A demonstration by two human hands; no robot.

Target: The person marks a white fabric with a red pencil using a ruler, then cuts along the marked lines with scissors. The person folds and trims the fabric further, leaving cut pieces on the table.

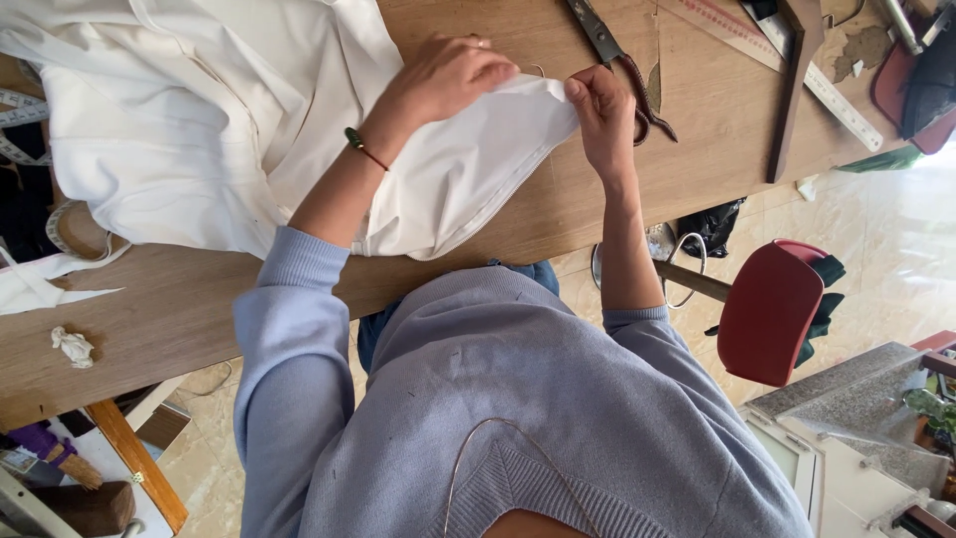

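Note:
A white fabric garment [199,120] lies spread over the wooden table [179,299]. My left hand [443,80] presses down on a folded corner of the cloth, fingers curled over its edge. My right hand [600,115] pinches the same corner's tip between thumb and fingers, right beside the left hand. A thin seam line runs along the corner's lower edge. My left wrist carries a thin cord bracelet with a green bead. I wear a pale blue-grey sweater.
Large dark scissors [622,65] lie just beyond my right hand. A long ruler [787,60] and a dark wooden strip [792,90] sit at the far right. A measuring tape [60,229] lies left. A red stool [772,309] stands below the table edge.

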